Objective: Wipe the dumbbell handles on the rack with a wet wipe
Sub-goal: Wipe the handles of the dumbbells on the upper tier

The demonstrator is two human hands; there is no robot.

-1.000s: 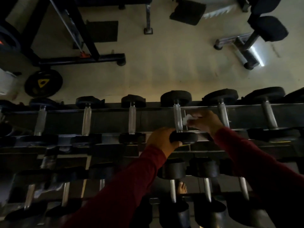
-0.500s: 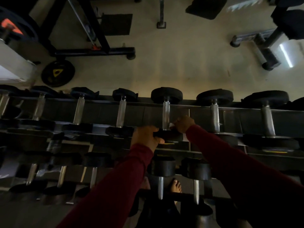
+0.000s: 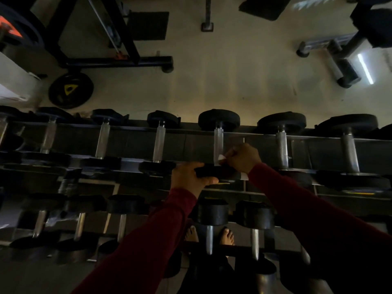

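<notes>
Wiping handle [image 3: 218, 143] near end, down from middle | right hand [image 3: 241, 159] pinching wipe [image 3: 221, 157] | left hand [image 3: 191, 177] gripping near weight head [image 3: 214, 172] | stroke nearly done

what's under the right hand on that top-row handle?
A white wet wipe shows at the right hand, against the dumbbell handle. The rest of the wipe and the handle's near end are covered by the fingers.

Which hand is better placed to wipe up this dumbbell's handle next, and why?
The right hand: it pinches the wet wipe against the handle, while the left hand grips the near weight head.
</notes>
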